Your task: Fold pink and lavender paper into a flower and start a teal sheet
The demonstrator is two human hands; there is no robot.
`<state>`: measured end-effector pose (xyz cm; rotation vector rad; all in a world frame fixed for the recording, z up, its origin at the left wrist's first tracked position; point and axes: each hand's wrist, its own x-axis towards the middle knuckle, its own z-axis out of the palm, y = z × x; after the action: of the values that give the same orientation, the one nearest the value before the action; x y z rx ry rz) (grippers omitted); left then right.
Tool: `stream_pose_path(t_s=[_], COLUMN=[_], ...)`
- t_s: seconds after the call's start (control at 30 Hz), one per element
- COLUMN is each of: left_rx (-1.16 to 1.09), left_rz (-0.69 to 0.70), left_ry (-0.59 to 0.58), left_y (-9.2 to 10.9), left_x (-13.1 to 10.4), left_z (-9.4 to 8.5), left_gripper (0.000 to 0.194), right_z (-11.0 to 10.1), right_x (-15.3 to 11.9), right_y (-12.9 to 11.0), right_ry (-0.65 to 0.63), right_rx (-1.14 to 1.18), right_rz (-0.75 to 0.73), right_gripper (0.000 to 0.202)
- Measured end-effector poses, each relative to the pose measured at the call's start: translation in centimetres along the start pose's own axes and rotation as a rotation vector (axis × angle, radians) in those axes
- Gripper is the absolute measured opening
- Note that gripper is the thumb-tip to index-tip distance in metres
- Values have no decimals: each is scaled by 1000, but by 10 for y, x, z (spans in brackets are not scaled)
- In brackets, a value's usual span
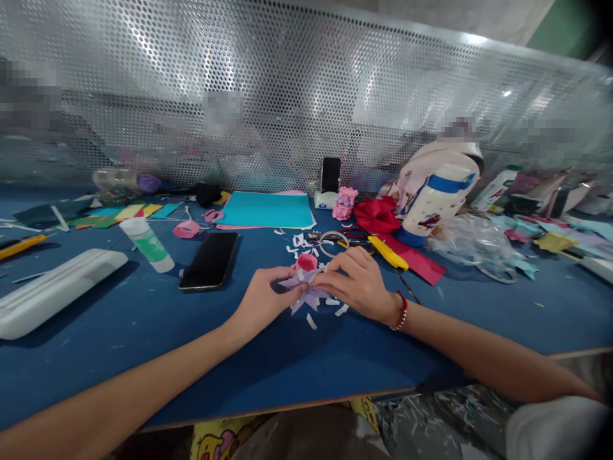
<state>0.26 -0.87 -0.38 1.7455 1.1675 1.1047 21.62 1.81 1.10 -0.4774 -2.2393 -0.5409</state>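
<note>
Between my two hands is a paper flower (pixel 308 298) with pointed lilac petals and a rolled pink centre (pixel 305 262) on top. My left hand (pixel 265 295) pinches its left side between thumb and fingers. From the right, my right hand (pixel 359 281) has its fingertips pressed together on the lilac petals near the pink centre. Small white paper scraps (pixel 311 321) lie under and around the flower on the blue table (pixel 268 377). Just behind my right hand are a roll of tape (pixel 334 245) and a yellow cutter (pixel 388 252).
Left: a black phone (pixel 209 260), a glue tube (pixel 147 245) and a long white case (pixel 60 291). Behind: blue paper sheets (pixel 269 209), a propped phone (pixel 331 175) and a perforated metal screen (pixel 278 96). Right: red paper (pixel 414 259), a white bottle (pixel 436 204) and a plastic bag (pixel 472 246).
</note>
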Motion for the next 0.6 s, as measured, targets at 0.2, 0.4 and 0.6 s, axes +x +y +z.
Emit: stream_pose_path(t_s=[0.2,0.4,0.6], left_rx=[-19,-126,-203], left_rz=[-15,-115,-192], left_ry=[2,-44,-8], left_y=[0,1,0], left_x=[0,0,0], left_z=[1,3,3], left_gripper=[22,28,33], right_z=[4,8,11], right_x=[-2,-4,-9], right_y=[1,3,5], right_ry=[-54,-122,-47], right_rx=[-119,-170,-21], right_rz=[-76,-129,-68], right_gripper=[8,8,15])
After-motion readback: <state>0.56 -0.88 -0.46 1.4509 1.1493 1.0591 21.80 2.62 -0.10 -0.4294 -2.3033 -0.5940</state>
